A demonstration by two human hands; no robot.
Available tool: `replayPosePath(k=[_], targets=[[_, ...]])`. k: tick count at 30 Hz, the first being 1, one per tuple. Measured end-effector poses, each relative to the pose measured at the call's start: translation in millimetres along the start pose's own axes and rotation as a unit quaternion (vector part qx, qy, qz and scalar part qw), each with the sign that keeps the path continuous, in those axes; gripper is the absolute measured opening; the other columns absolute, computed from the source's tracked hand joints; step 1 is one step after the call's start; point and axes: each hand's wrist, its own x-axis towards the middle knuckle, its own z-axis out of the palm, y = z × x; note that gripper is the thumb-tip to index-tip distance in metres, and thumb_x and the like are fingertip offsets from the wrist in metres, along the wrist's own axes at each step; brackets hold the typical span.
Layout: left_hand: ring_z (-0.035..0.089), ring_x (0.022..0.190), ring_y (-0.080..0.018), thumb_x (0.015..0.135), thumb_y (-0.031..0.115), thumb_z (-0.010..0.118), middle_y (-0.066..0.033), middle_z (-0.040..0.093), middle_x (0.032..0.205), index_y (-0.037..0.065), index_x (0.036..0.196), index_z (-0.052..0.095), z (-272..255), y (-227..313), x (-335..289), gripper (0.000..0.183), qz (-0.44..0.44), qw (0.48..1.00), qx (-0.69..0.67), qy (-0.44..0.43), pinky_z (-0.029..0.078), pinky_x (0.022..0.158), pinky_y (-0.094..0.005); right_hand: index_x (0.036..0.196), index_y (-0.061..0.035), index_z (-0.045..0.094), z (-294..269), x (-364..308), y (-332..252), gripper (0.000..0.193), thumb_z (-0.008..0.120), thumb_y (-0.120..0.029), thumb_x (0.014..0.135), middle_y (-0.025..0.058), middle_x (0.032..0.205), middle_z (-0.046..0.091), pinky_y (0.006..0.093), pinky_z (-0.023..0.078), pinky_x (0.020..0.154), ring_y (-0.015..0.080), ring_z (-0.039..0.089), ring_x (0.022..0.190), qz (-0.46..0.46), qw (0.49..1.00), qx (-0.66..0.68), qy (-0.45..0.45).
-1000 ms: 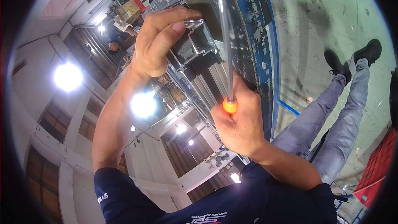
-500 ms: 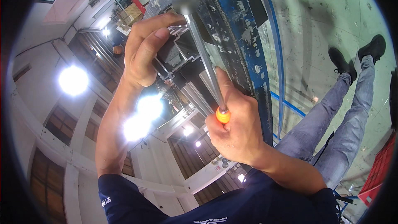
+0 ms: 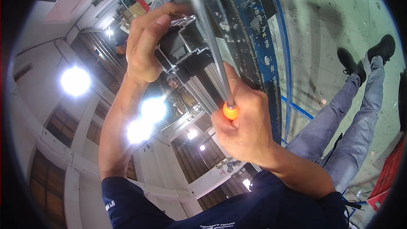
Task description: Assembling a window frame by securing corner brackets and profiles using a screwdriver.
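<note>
My left hand [image 3: 146,44] is curled over the upper edge of an aluminium profile [image 3: 182,44], whose cut end shows hollow chambers and thin walls. Its thumb is bent, and the forefinger's tip is blurred near the far end of the tool. Wrapped round an orange handle [image 3: 230,111], my right hand [image 3: 246,127] grips a hammer-like tool with a long steel shaft [image 3: 217,55]. The head [image 3: 196,2] at the far end is smeared by motion, so its exact shape and any contact cannot be made out.
A worn bench edge [image 3: 254,38] with chipped blue and black paint runs beside the profile. A blue metal frame [image 3: 285,55] stands along it. Another person's legs [image 3: 335,123] are on the right, near a red crate [image 3: 388,176]. More long profiles [image 3: 201,89] lie behind my right hand.
My right hand has shifted slightly up and to the right, and the tool's blurred head has swung a little right. My left hand stays on the profile, nearly in place.
</note>
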Motion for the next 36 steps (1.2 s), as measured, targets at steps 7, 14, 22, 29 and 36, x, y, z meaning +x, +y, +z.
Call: replayPosePath(k=[7, 14, 22, 29, 36], targets=[[0.068, 0.093, -0.0209, 0.098, 0.03, 0.043, -0.016, 0.074, 0.1, -0.007, 0.116, 0.069, -0.8, 4.3, 0.0, 0.048, -0.029, 0.999, 0.011, -0.023, 0.05, 0.087, -0.0296, 0.142, 0.0085, 0.053, 10.8, -0.7, 10.2, 0.066, 0.056, 0.008, 0.076, 0.0105, 0.062, 0.055, 0.0296, 0.049, 0.055, 0.0144, 0.057, 0.052, -0.052, 0.995, -0.028, 0.076], [0.068, 0.095, -0.0202, 0.1, 0.027, 0.043, -0.0157, 0.074, 0.101, -0.006, 0.116, 0.069, -0.9, 1.0, -2.5, 0.045, -0.024, 1.0, 0.006, -0.001, 0.051, 0.087, -0.0293, 0.142, 0.008, 0.053, 11.7, -0.4, 10.2, 0.066, 0.057, 0.008, 0.076, 0.0104, 0.062, 0.054, 0.0293, 0.049, 0.055, 0.0131, 0.056, 0.052, -0.05, 0.996, -0.033, 0.07], [0.068, 0.101, -0.0193, 0.105, 0.02, 0.044, -0.0147, 0.072, 0.111, -0.004, 0.119, 0.069, -6.7, -1.9, -3.9, 0.038, -0.008, 1.0, 0.001, -0.03, 0.051, 0.092, -0.0292, 0.144, 0.0068, 0.052, 13.6, -0.8, 8.2, 0.068, 0.056, 0.009, 0.076, 0.0101, 0.064, 0.055, 0.0285, 0.049, 0.056, 0.0122, 0.056, 0.054, -0.035, 0.997, -0.024, 0.072], [0.069, 0.097, -0.0202, 0.103, 0.023, 0.044, -0.015, 0.074, 0.107, -0.004, 0.119, 0.069, 2.4, -11.9, -10.5, 0.041, 0.089, 0.991, 0.084, 0.061, 0.052, 0.089, -0.0285, 0.144, 0.0066, 0.052, 13.4, -0.1, 10.3, 0.068, 0.055, 0.009, 0.076, 0.0106, 0.069, 0.058, 0.0273, 0.05, 0.06, 0.0103, 0.056, 0.058, -0.054, 0.996, -0.025, 0.073], [0.069, 0.092, -0.0194, 0.101, 0.025, 0.044, -0.0149, 0.074, 0.103, -0.004, 0.118, 0.069, -1.3, -2.9, -4.9, 0.042, -0.005, 1.0, 0.001, -0.002, 0.053, 0.086, -0.0282, 0.144, 0.0079, 0.051, 12.3, -1.1, 9.0, 0.069, 0.055, 0.009, 0.075, 0.0127, 0.075, 0.062, 0.0277, 0.051, 0.063, 0.0127, 0.058, 0.062, -0.035, 0.997, -0.019, 0.062]])
